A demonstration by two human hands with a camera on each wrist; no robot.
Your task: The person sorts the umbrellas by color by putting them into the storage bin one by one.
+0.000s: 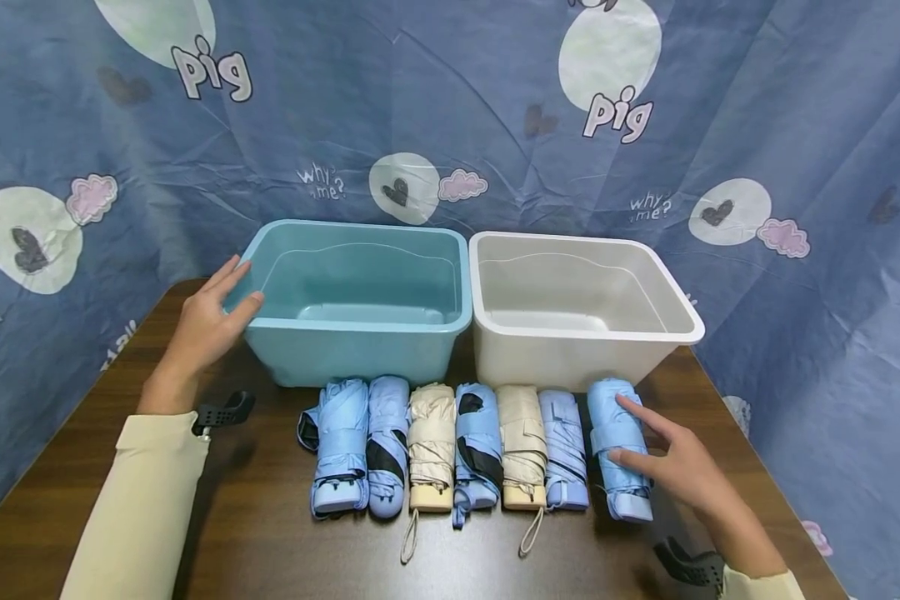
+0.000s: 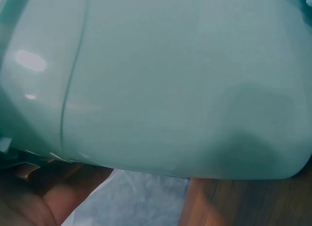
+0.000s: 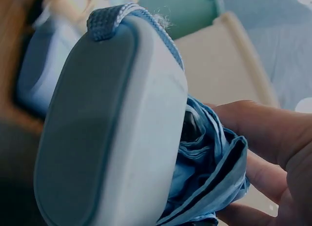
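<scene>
My left hand rests at the left rim of a teal bin, fingers spread and fairly straight. In the left wrist view the bin's wall fills most of the picture, with some fingers below it. My right hand holds a light blue folded umbrella at the right end of a row, thumb and index finger across it. Its flat handle end is close up in the right wrist view, with the fingers around the bunched fabric; the far side is hidden.
A white bin stands right of the teal one. Before them lie several folded umbrellas side by side, among them a blue one, a cream one and a periwinkle one. A printed blue cloth hangs behind the wooden table.
</scene>
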